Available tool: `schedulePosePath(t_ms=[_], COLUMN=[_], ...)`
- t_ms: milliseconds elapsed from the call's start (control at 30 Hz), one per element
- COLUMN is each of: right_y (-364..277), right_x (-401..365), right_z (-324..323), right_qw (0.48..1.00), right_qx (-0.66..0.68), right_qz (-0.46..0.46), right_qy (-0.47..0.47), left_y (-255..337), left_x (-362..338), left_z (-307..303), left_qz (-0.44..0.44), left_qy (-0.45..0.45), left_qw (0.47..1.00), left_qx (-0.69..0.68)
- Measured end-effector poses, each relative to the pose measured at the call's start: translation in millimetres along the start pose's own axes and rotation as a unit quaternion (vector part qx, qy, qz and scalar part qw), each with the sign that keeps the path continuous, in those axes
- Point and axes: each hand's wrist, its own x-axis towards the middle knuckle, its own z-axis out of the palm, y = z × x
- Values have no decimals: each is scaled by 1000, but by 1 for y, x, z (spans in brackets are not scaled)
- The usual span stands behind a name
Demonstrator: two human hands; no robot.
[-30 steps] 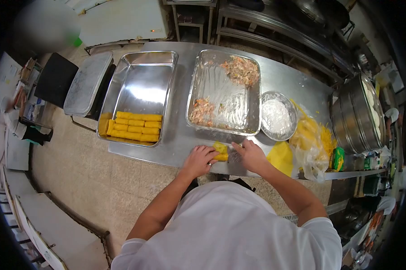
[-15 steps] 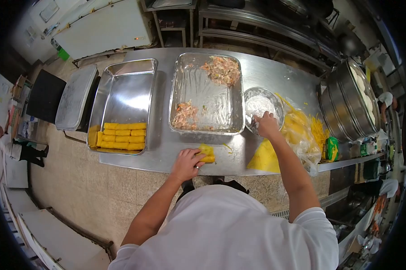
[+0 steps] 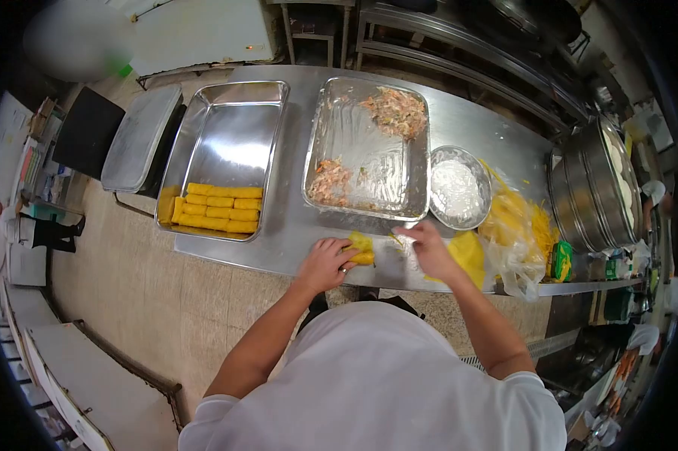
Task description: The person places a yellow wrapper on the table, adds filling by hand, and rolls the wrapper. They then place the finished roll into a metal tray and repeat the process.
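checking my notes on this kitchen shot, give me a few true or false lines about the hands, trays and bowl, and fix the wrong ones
1. The left hand is on a yellow roll on the table. True.
2. The right hand is inside the bowl. False: the right hand is outside the bowl, nearer the table's front edge.
3. The chopped filling lies in two separate heaps in its tray. True.
4. The stacked rolls fill their whole tray. False: the stacked rolls take up only the near end of the left tray.
5. The bowl stands to the right of the filling's tray. True.
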Motion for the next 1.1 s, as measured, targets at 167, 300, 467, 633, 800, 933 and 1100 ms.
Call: schedulePosePath(t_ms=[167,300,467,633,800,933,1100], right_y=[-35,-21,-13,-8,-1,-12,-9], right_x=[25,24,10,15,8,-7,-2], right_z=[44,34,18,44,35,73,107], right_qw=[944,871,881,877,946,978,969], right_qx=[-287,-431,-423,-430,-295,-101,-150], right_qz=[-153,-181,-184,-174,-128,-181,-182], right_qy=[-62,-147,-106,-125,-41,37,65], left_y=[-2,-1,-2,-5,-2,-3,-3], left_x=[0,1,1,1,2,4,11], left_z=[0,-2,2,4,1,3,0], left_qz=[2,2,-1,4,-2,-2,-12], left_qy=[-14,-7,7,5,0,4,-7], left_qw=[1000,1000,1000,1000,1000,1000,999], left_qx=[13,7,-10,-3,-6,-17,-31])
